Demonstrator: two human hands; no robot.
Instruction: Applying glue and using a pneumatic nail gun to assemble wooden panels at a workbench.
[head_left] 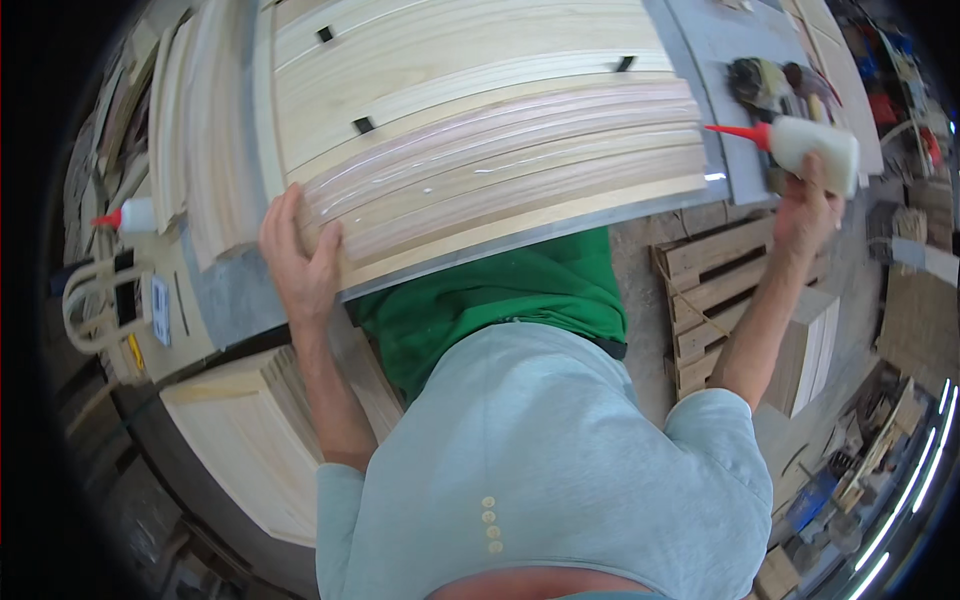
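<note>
My right hand (808,205) is wrapped round a white squeeze glue bottle (815,152), held tilted on its side. Its long red nozzle (740,132) points left, at the right end of a row of wooden strips (520,160). Glossy wet-looking lines and a few whitish drops run along those strips, which lie side by side on the table's near edge. My left hand (303,255) grips the left end of the strips, thumb on top and fingers at the far side. Beyond them lie pale wooden panels (460,65) with small black pieces (363,125) on them.
Long wooden boards (215,130) are stacked at the left. A second red-tipped bottle (130,215) stands near a looped wooden piece (95,305). Wrapped tools (760,85) lie at the far right. A pallet (715,270) and stacked wooden panels (250,430) are below table height.
</note>
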